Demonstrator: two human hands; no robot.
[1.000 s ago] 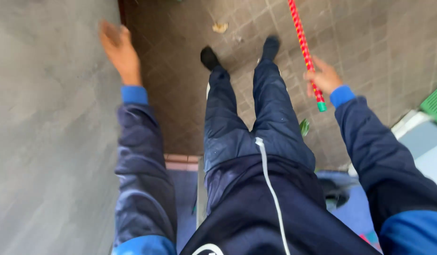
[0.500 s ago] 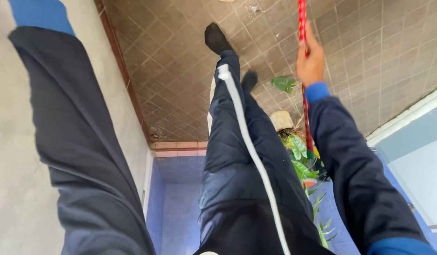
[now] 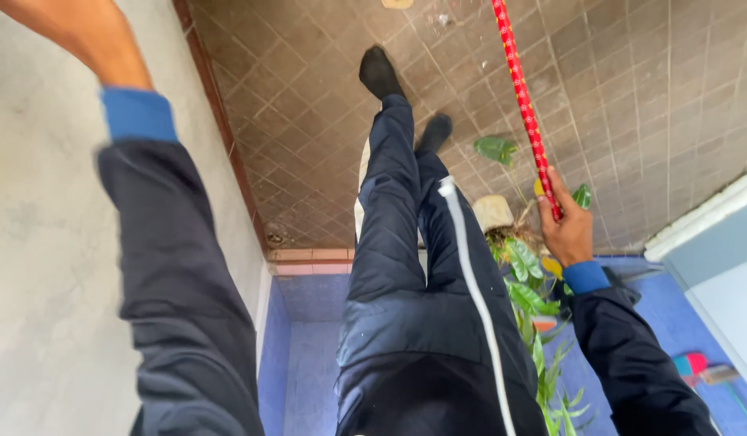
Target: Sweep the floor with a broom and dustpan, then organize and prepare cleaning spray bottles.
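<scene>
Right hand (image 3: 569, 230): grip clamped on red stick (image 3: 525, 105), slanting up over brown tiled floor (image 3: 309, 121). Left hand (image 3: 71, 28): mostly out of frame by grey wall (image 3: 42, 242), grip not discernible. Advisable: firm hold, clear of potted plant (image 3: 511, 242).

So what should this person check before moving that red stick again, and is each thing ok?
1. Right hand has a firm grip on the red stick: ok, fingers are wrapped around it.
2. Left hand steady: cannot tell, it is cut off at the top edge; only the left arm shows, raised by the grey wall.
3. Feet planted: ok, both dark-socked feet are on the brown tiled floor.
4. Room beside the stick: not ok, a potted plant stands right by the right hand.
5. Far end of the stick: cannot tell, it runs out of view at the top.
</scene>
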